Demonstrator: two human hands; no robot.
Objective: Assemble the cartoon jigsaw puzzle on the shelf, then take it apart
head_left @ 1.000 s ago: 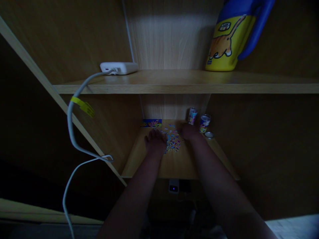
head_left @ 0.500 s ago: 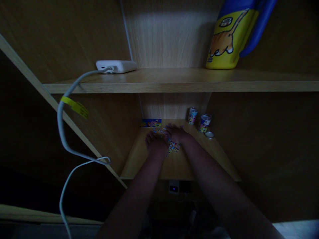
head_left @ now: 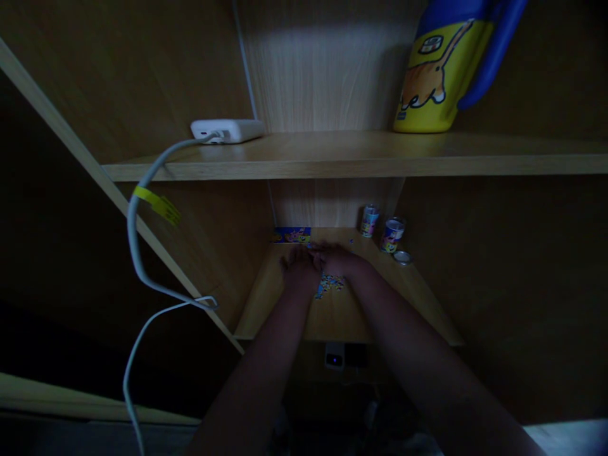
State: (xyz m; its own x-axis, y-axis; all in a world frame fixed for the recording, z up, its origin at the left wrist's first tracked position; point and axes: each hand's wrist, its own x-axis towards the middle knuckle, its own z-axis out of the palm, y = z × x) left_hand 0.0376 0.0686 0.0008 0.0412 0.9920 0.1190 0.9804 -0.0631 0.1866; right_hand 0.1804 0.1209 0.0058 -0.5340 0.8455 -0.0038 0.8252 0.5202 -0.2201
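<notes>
Deep on the lower shelf, my left hand lies low with its fingers spread. My right hand is beside it, fingers stretched to the left so that they meet or overlap the left hand's fingers. Small colourful pieces that look like jigsaw puzzle pieces lie loose just in front of both hands, and some are hidden under them. Behind the hands a blue printed card with cartoon figures lies near the back wall. Neither hand visibly holds anything; the light is dim.
Two printed cans stand at the back right, with a round metal lid near them. Above, the upper shelf carries a white power adapter, its cable hanging at left, and a yellow-blue handled bottle.
My hands have drawn together, the left fingers now meeting the right hand. Pieces that showed behind them are now mostly covered. The view has shifted slightly.
</notes>
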